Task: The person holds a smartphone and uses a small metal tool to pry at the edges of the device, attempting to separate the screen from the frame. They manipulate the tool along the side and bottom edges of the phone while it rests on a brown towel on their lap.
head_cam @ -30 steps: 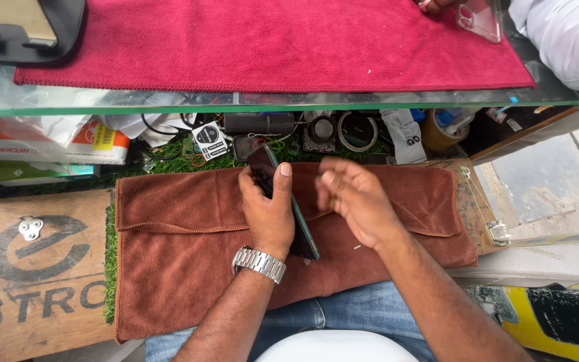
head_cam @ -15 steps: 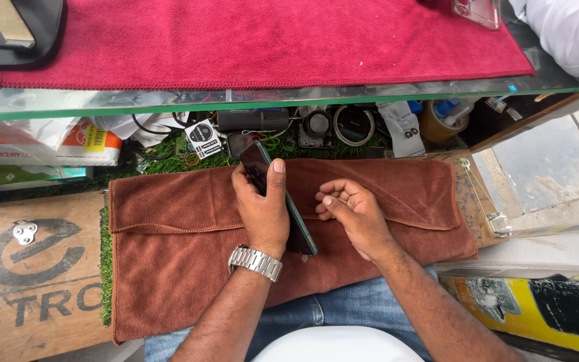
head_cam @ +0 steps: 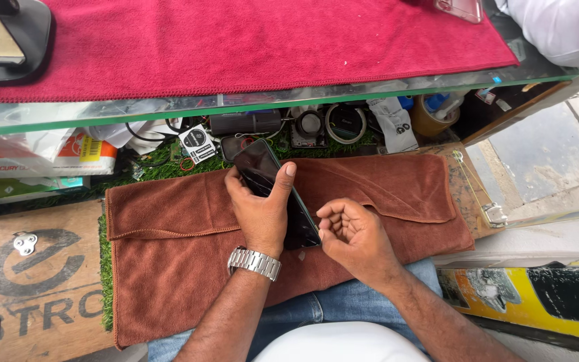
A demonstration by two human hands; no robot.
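My left hand (head_cam: pixel 263 211) is clamped on a dark smartphone (head_cam: pixel 273 191), thumb on one long edge and fingers wrapped over the other, a metal wristwatch (head_cam: pixel 254 263) just behind on the wrist. My right hand (head_cam: pixel 353 234) sits just beside the phone's near end, fingers curled loosely toward the palm with nothing that I can see in them; whether the fingertips touch the phone's corner I cannot tell.

The phone lies over the brown towel (head_cam: pixel 169 268) on my lap, screen up and dark. Its long axis runs on a diagonal, the far end pointing up and to the left toward the shelf, the near end down and to the right toward my right hand.

Beyond the towel, the open shelf (head_cam: pixel 343 144) under the glass tabletop (head_cam: pixel 102 110) holds a clutter: a black charger block (head_cam: pixel 246 123), a roll of tape (head_cam: pixel 345 123), a brown tape roll (head_cam: pixel 430 119), cables and small packets (head_cam: pixel 48 157) on green matting. On top of the glass lies a red cloth (head_cam: pixel 236 40), with a dark tray (head_cam: pixel 8 40) at its left corner.
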